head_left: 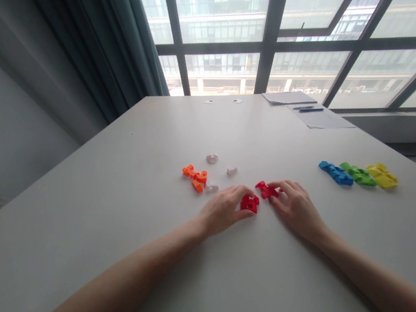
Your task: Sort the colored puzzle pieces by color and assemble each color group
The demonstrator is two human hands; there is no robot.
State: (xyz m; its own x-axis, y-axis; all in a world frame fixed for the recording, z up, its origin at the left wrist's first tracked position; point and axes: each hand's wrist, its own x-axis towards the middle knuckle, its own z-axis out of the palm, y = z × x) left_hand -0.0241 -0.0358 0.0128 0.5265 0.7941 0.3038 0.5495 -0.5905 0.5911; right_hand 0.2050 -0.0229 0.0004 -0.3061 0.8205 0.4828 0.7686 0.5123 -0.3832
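Low over the white table, my left hand (228, 207) pinches a chunky red plastic piece (250, 204) between thumb and fingers. Just beyond it, my right hand (294, 205) grips the end of another red piece (264, 189). A narrow gap seems to part the two red pieces. Left of my left hand lie several orange pieces (194, 176) in a loose cluster. A small white piece (211, 187) is beside them, with a second white piece (232, 170) and a rounded white piece (212, 158) farther back.
Blue pieces (336, 173), green pieces (359, 174) and yellow pieces (383, 175) sit in a row at the right. Paper sheets (325, 120) with a blue pen (311, 110) lie at the far edge of the table (78, 209), before the window. A dark curtain (106, 21) hangs at the left.
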